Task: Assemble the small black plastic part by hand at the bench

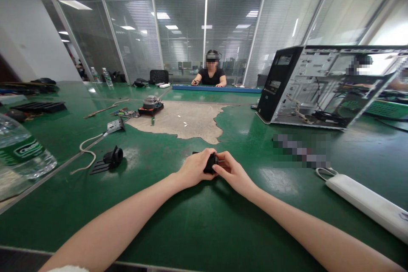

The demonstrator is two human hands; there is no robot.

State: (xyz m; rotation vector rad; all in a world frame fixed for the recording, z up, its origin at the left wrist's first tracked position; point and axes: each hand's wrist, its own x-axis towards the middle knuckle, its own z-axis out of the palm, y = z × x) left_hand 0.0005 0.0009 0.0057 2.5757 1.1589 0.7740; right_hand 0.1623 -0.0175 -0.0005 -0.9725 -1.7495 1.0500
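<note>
Over the near middle of the green table (pixel 178 229), a small black part (pixel 209 164) is held between both my hands. My left hand (pixel 194 168) wraps round it from the left. On its other side, the fingers and thumb of my right hand (pixel 235 173) pinch its right end. My fingers cover much of the part, so its exact kind cannot be made out. Left of my hands lies a black plastic piece (pixel 115 157) with a round end and flat prongs.
An open computer case (pixel 280 85) stands at the right, near a white power strip (pixel 363 199). A large water bottle (pixel 24 148) stands at the left. A heatsink fan (pixel 151 104) rests beside a bare worn patch (pixel 197 114). Across the table sits a person (pixel 212 76).
</note>
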